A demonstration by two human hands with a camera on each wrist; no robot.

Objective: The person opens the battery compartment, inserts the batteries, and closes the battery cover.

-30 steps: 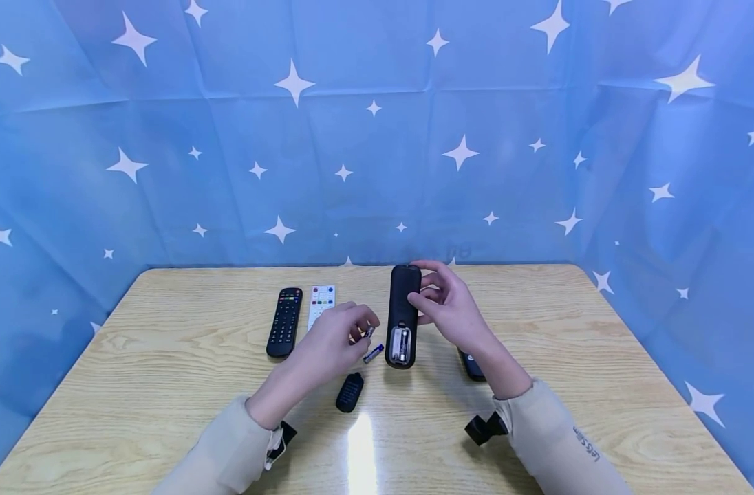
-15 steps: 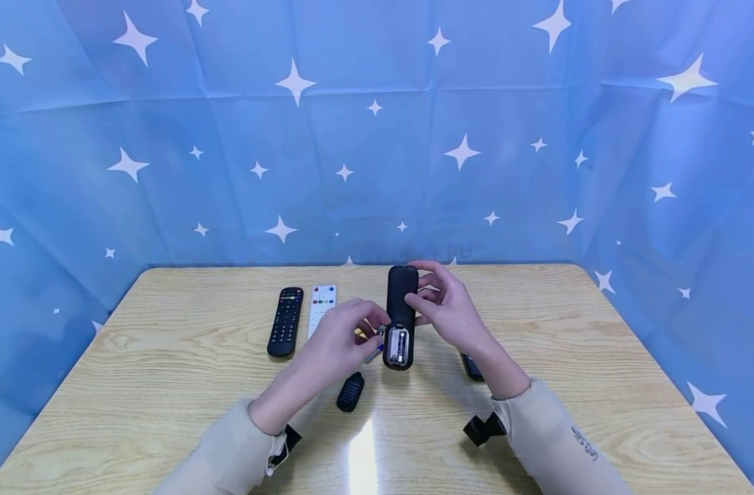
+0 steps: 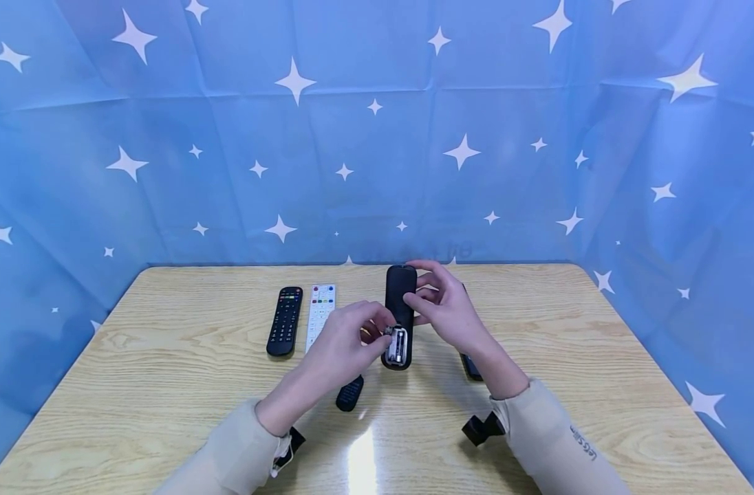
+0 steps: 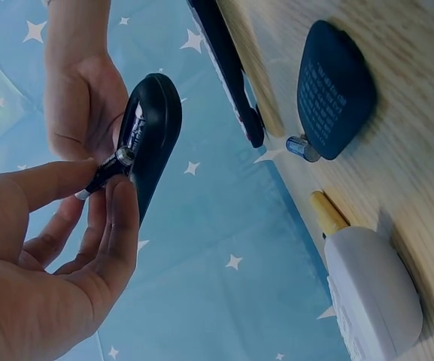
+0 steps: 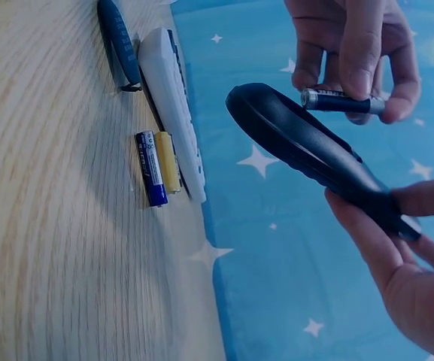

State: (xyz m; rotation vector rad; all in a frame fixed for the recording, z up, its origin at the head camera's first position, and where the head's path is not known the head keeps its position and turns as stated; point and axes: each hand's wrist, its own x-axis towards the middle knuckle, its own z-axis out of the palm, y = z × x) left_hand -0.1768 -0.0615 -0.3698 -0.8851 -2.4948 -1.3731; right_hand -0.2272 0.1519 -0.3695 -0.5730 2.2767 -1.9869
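My right hand (image 3: 448, 313) holds a black remote control (image 3: 400, 289) by its upper part, back side toward the head camera and raised off the table. One battery (image 3: 400, 346) lies in its uncovered battery compartment. Between thumb and fingers, my left hand (image 3: 349, 340) pinches a second, dark battery (image 5: 337, 101), right at the compartment's edge. The left wrist view shows that battery's metal end pointing toward the remote. A black battery cover (image 3: 349, 394) with printed text lies on the table below the left hand.
A blue battery (image 5: 151, 169) and a yellow battery (image 5: 169, 162) lie beside a white remote (image 3: 320, 309). Left of that lies a black remote with buttons (image 3: 285, 323). Another dark remote (image 3: 471, 368) is partly hidden under the right forearm. A starry blue curtain (image 3: 377, 172) hangs behind the table.
My left hand has moved right with its battery, from beside the remote to its compartment, now covering the blue battery in the head view. The right hand and remote have shifted slightly left.
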